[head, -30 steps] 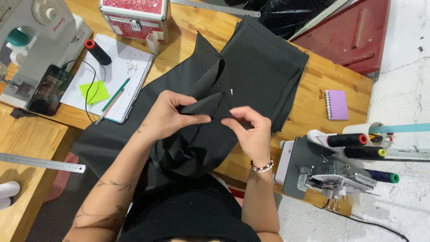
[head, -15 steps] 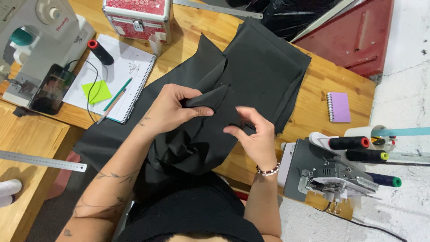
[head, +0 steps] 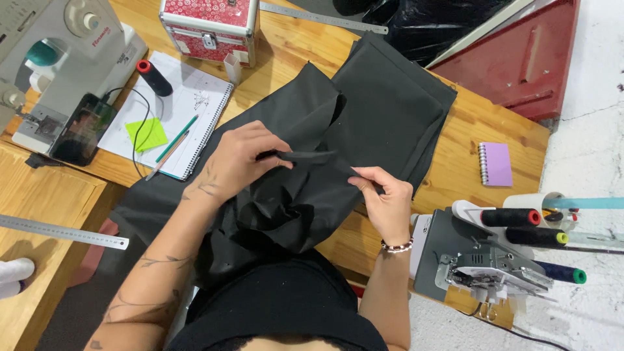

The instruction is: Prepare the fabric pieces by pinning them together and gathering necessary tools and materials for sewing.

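Pinched between my left hand's [head: 244, 159] thumb and fingers is one end of a narrow folded edge of the black fabric [head: 390, 110]; my right hand [head: 388, 201] closes on the other end, lower and to the right — so the strip runs taut between the two grips. From the head view, the only one I have, the cloth lies in the middle of the wooden table [head: 455, 162], its flat part spread toward the far side and a bunched heap spilling over the near edge onto my lap.

To do this well, I judge that I should keep both pinches small and right at the fold, hold the tension even so the edge stays straight, and let the bunched part hang loose rather than drag.

Left of the cloth sits a spiral notebook [head: 195, 104] with a green sticky note [head: 147, 133] and a green pencil [head: 177, 138] on it, a black thread spool [head: 155, 78] at its far corner, and a phone [head: 83, 129] against the white sewing machine [head: 58, 45]. A steel ruler [head: 65, 232] lies near left. To the right — a small purple notepad [head: 497, 164] and an overlock machine [head: 494, 260] with its thread cones [head: 513, 218].
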